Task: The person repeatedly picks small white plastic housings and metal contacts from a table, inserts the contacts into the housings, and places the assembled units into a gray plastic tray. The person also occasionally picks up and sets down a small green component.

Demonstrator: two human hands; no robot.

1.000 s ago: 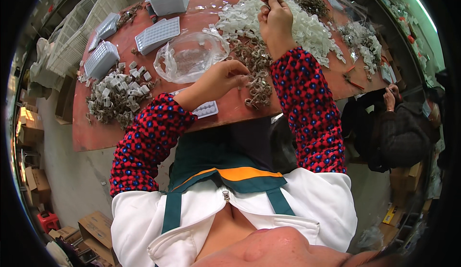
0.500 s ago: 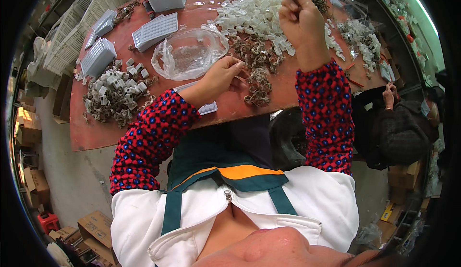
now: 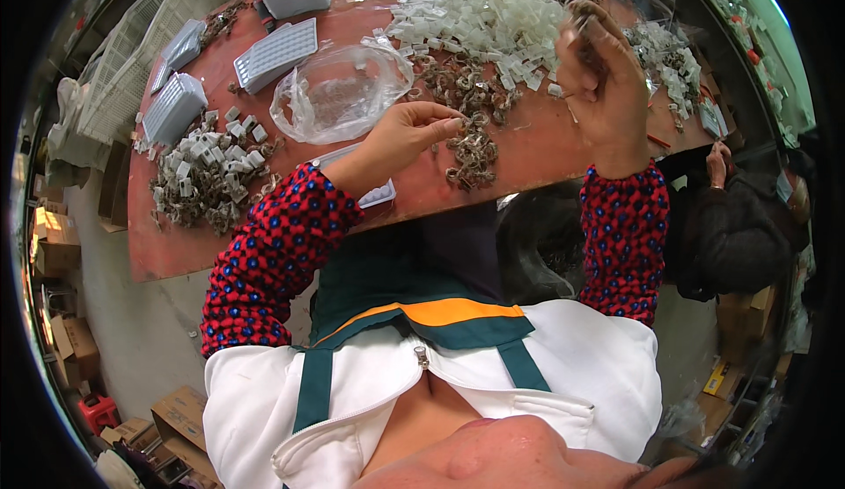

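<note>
A brown-grey clump (image 3: 581, 24) is grasped in the fingertips of the raised right hand (image 3: 607, 75), partly blurred, apparently held clear of the red table (image 3: 532, 141); the left hand's (image 3: 392, 144) thumb and forefinger are brought together beside a tangled strand pile (image 3: 473, 161); whether anything is pinched there cannot be told; the pile is laid just right of that hand, likely for short reach; glossy, flat-sided white pieces (image 3: 466, 18) are heaped beyond and left of the right hand; a thin, crinkled clear bag (image 3: 339, 93) is spread beyond the left hand; dimpled pale trays (image 3: 277, 56) are nested farther out, presumably to save room.
</note>
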